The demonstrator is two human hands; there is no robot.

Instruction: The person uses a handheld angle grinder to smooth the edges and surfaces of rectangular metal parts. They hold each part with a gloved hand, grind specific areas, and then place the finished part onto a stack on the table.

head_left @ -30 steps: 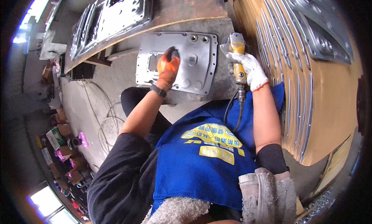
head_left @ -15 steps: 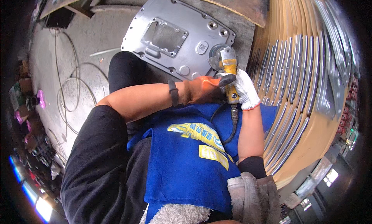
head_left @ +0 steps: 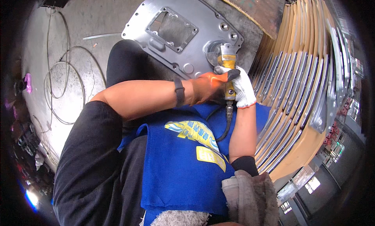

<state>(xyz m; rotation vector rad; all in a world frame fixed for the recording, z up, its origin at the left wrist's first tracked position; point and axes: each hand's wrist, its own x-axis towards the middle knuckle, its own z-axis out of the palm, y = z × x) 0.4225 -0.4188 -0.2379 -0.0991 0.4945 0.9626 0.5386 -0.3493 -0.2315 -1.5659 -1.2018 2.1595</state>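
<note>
Grinder (head_left: 227,61) | partly hidden by hands (head_left: 209,85) | plate (head_left: 205,24) | top cut off

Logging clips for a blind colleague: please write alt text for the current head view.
The orange-gloved left hand and white-gloved right hand grip a yellow power tool over a gray metal plate with a rectangular opening. Metal parts between brown sheets line the right side.

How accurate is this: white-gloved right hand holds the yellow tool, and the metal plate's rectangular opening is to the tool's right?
Wrong side: the head view shows the rectangular opening in the metal plate left of the yellow tool. The white-gloved right hand does hold that tool.
</note>
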